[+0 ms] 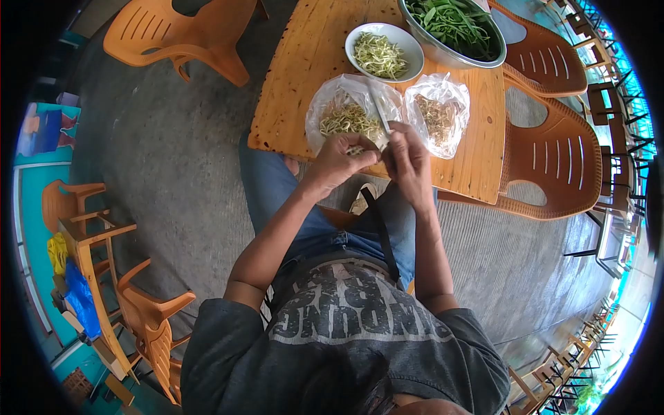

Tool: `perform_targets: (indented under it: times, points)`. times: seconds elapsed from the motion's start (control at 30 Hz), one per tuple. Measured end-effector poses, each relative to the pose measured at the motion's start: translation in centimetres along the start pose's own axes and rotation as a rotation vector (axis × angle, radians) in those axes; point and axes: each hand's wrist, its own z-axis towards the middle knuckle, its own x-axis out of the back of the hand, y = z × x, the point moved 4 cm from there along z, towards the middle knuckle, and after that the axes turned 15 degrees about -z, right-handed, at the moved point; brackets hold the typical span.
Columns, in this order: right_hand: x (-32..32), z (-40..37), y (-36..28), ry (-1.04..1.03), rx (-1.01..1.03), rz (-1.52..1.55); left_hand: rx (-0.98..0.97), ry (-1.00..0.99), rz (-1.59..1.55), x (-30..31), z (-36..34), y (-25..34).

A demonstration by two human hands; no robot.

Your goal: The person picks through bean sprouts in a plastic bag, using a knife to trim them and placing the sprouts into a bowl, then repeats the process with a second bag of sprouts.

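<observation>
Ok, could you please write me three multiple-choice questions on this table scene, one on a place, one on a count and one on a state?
1. Where does the metal basin of green leaves stand?
A. On the wooden table, beside the white bowl
B. On an orange chair
C. On the ground

2. How many clear plastic bags lie on the table?
A. One
B. Two
C. Four

3. In what state is the white bowl?
A. Empty
B. Upside down
C. Upright, holding pale shreds

Answers:
1 A, since the basin sits on the tabletop right next to the bowl.
2 B, since one bag lies at the table's near edge and a second lies beside it.
3 C, since the bowl's open side faces up with the shreds heaped inside.
</observation>
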Motion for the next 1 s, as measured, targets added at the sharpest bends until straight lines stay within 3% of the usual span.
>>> perform_targets:
  times: [0.1,0.17,0.27,0.37,0.4,0.6,0.7,0.83,1.0]
  points:
    - [3.0,0.1,-0.9,0.237,-0.133,-0.006,0.136,-0.068,-0.310,0.0,-0.7,-1.0]
    - [6.0,0.5,-0.5,0.326,-0.074,-0.099,0.173,-0.073,-0.459,0.2,-1.7,-0.9]
    - [10.2,1.6,-0.2,0.513,0.038,-0.896,0.198,-0.063,-0.623,1.0,-2.8,-0.6]
    - [11.6,2.4,0.9,0.539,0.072,-1.109,0.159,-0.005,-0.768,2.0,-3.7,0.0]
    - [11.4,2.5,0.7,0.579,0.182,-1.064,0.135,-0.006,-0.816,2.6,-3.8,0.0]
    - [10.5,2.5,-0.3,0.599,0.109,-1.023,0.001,0.107,-0.765,5.5,-3.6,1.6]
    - [7.3,2.6,-2.1,0.569,0.134,-0.765,-0.013,0.166,-0.726,6.4,-3.4,1.8]
    - [-0.3,3.2,-2.7,0.230,0.356,-0.833,-0.037,0.218,-0.726,6.9,-2.9,1.0]
    - [-4.0,5.0,-0.7,0.048,0.297,-1.007,-0.054,0.209,-0.804,6.9,-3.3,0.2]
